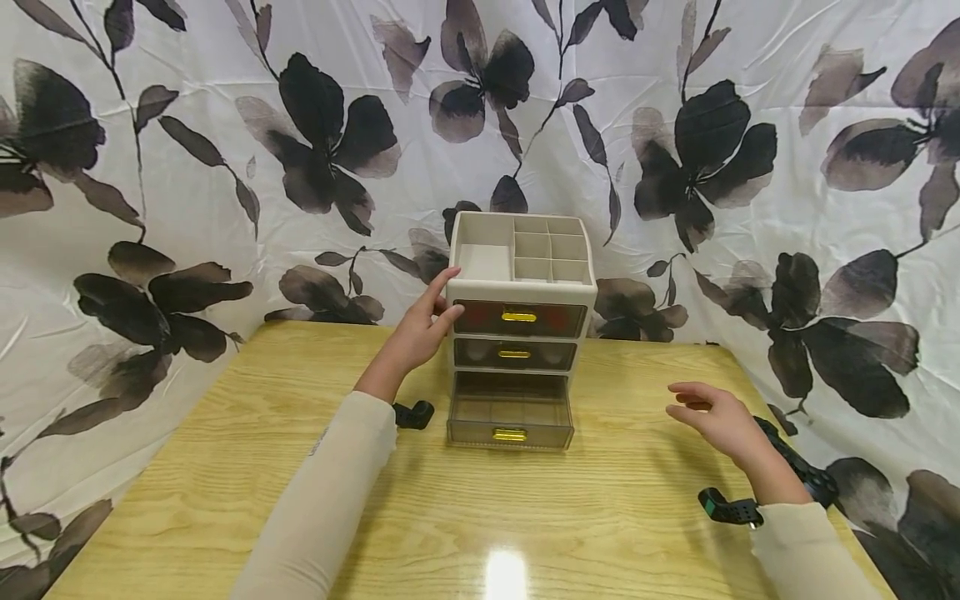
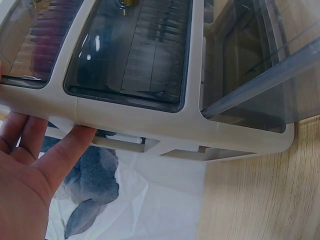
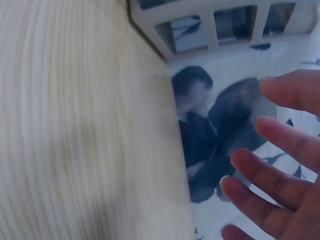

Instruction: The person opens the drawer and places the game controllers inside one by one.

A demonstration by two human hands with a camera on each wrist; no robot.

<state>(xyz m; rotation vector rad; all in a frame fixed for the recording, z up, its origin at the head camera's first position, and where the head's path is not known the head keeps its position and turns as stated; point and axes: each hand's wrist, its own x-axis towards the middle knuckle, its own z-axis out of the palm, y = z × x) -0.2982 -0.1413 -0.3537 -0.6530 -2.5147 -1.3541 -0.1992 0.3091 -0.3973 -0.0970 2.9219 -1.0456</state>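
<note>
A cream desktop organizer (image 1: 522,288) with three smoky see-through drawers stands upright on the table. Its bottom drawer (image 1: 510,414) is pulled out, while the top drawer (image 1: 555,319) and middle drawer (image 1: 480,354) are pushed in. My left hand (image 1: 420,327) touches the organizer's left side near the top, its thumb by the front edge. In the left wrist view, the left fingers (image 2: 65,150) lie along the cream side frame. Well to the right of the organizer, my right hand (image 1: 720,417) hovers over the table with loosely bent fingers and nothing in them.
The organizer's top has a large compartment (image 1: 483,258) and several small ones. Light wood tabletop (image 1: 615,500) lies around it. A white cloth with dark flowers (image 1: 525,150) hangs behind and at both sides. Black straps (image 1: 731,507) are on the wrists.
</note>
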